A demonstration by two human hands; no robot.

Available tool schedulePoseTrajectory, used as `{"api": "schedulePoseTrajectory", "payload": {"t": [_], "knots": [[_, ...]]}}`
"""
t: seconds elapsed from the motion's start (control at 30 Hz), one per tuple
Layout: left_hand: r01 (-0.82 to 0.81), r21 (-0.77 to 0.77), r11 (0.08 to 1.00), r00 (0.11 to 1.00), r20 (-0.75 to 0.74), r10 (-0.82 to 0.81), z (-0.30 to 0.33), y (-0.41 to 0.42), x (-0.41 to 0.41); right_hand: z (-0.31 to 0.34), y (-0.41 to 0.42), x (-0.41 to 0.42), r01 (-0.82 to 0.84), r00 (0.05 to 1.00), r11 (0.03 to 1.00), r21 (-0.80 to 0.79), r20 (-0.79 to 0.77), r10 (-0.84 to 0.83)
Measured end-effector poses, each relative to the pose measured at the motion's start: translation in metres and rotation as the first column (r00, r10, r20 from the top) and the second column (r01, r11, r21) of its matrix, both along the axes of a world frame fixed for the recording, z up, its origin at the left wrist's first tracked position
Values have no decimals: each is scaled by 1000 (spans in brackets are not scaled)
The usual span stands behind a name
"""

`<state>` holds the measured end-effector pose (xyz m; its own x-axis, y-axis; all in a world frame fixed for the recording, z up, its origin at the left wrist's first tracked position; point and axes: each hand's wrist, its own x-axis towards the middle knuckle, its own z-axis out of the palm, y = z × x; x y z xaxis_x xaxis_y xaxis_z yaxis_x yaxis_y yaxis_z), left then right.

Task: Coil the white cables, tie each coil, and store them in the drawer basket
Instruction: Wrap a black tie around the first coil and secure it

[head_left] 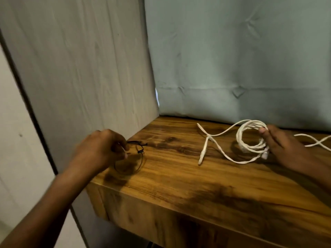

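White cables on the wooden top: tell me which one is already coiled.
The white cable under the right hand is wound into loops; the cable at the right edge lies loose.

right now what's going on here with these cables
A person is tidying white cables on a wooden table. The right hand grips a coiled white cable, whose loose tail trails left across the wood. The left hand pinches a small black tie near the table's left end. The coil is not yet tied. Another white cable lies at the far right.
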<state>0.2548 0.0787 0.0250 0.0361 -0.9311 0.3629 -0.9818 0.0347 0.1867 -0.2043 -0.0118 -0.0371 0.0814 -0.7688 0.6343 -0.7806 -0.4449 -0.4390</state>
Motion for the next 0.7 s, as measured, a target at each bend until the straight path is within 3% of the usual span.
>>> {"api": "schedulePoseTrajectory", "payload": {"t": [0.07, 0.13, 0.2, 0.3, 0.47, 0.6, 0.7], "knots": [[234, 15, 972, 931, -291, -220, 31, 19, -28, -1, 0, 0, -6, 1000, 1000, 6, 16, 6], [433, -77, 898, 725, -563, -398, 52, 33, -62, -2, 0, -5, -6, 999, 1000, 14, 36, 6], [543, -180, 820, 521, -694, -498, 62, 36, -94, -5, -1, -10, 1, 999, 999, 33, 36, -2], [616, -252, 746, 324, -783, -531, 58, 23, -143, -8, 1, -13, 28, 998, 998, 55, 53, -31], [682, -212, 700, 170, -885, -434, 18, -23, -231, -5, 2, -12, 56, 996, 998, 34, 61, -58], [705, -141, 695, 116, -944, -310, -8, -52, -286, -6, 4, -18, 116, 992, 993, 28, 56, -117], [714, -168, 679, 28, -963, -268, -5, -61, -312, -7, 4, -27, 116, 991, 993, 22, 64, -117]]}}
